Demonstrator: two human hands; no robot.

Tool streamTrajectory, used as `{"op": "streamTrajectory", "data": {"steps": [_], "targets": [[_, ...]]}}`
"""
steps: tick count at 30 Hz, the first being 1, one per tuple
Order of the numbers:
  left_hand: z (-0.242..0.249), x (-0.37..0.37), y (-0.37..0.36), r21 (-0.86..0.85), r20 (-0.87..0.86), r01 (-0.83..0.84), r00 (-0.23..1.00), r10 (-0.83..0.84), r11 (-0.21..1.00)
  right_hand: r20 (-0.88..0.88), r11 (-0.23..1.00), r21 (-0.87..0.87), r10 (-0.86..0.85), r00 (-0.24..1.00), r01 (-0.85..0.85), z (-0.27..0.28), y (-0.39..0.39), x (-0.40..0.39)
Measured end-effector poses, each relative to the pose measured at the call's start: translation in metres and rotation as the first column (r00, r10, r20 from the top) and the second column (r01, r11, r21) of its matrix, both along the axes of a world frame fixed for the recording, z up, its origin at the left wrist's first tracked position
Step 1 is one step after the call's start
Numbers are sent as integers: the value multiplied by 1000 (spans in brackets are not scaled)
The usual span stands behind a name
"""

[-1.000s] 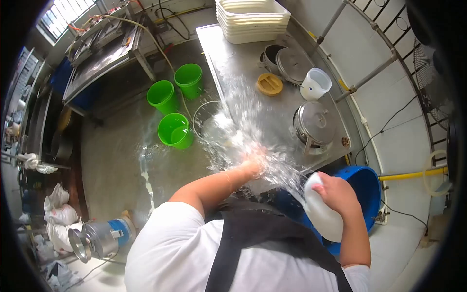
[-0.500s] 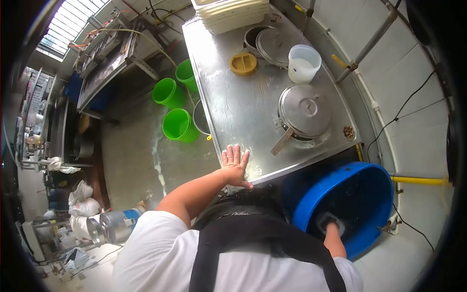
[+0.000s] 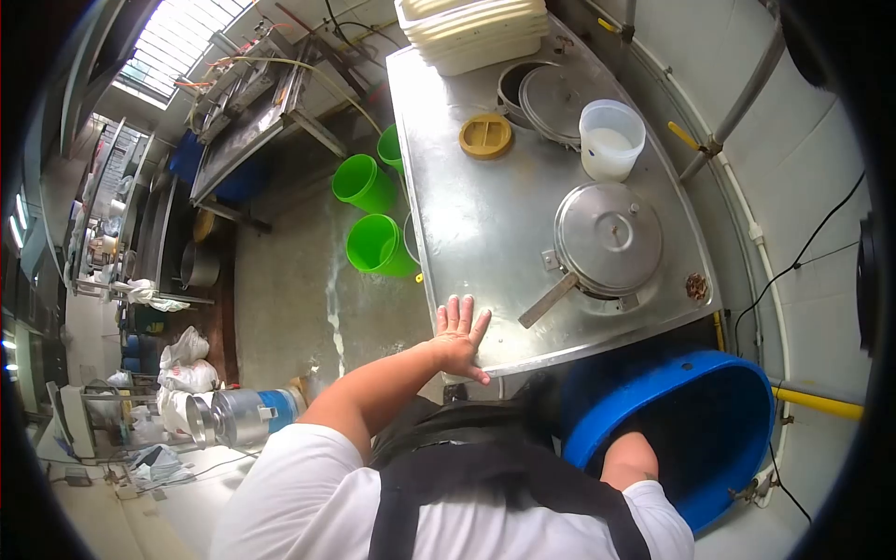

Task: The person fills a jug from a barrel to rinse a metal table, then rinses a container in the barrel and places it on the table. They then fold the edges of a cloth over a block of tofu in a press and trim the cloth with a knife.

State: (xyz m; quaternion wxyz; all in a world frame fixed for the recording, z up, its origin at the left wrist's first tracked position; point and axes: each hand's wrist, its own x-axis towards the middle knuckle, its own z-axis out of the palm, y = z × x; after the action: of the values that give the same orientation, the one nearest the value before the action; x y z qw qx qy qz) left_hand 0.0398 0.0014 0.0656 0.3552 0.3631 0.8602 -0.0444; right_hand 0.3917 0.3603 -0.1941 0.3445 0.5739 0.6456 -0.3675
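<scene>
Left hand (image 3: 459, 347): fingers spread, straight, gripping nothing; palm against near corner of steel table (image 3: 457, 224). Right hand: hidden inside blue barrel (image 3: 616, 403), beside table's near end; finger state cannot be told. Right arm (image 3: 631, 457) bent down past rim. Technique, as judged: palm planted flat, sheen suggesting slippery metal; weight braced leftward during deep reach. Lidded pot (image 3: 609, 233): handle (image 3: 548, 299) points toward left hand, best left unbumped.
</scene>
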Motion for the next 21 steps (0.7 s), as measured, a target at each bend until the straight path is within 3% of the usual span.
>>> {"op": "streamTrajectory", "data": {"steps": [8,10,12,14,15,16,18,21], "targets": [[21,15,-17,145,-120,-10,992,28,989,-350,912,168,-299,888,373,30,24,2],[7,30,-35,249,-156,1,987,39,969,-563,808,159,-398,724,568,38,41,27],[0,46,-67,334,-181,52,983,10,941,-843,599,-44,-452,292,800,151,-6,6],[-1,60,-111,380,-154,88,988,-31,921,-650,588,546,-151,744,596,185,-1,23],[6,66,-134,369,-147,77,989,-24,926,-589,571,632,-86,803,524,197,8,39],[14,72,-159,355,-144,66,989,-15,933,-523,547,706,-26,852,450,210,10,45],[-15,87,-220,348,-40,-224,967,253,910,-530,553,721,50,847,419,295,-24,38],[-39,97,-319,130,172,-575,815,553,808,-491,373,855,356,795,361,383,-80,24]]}}
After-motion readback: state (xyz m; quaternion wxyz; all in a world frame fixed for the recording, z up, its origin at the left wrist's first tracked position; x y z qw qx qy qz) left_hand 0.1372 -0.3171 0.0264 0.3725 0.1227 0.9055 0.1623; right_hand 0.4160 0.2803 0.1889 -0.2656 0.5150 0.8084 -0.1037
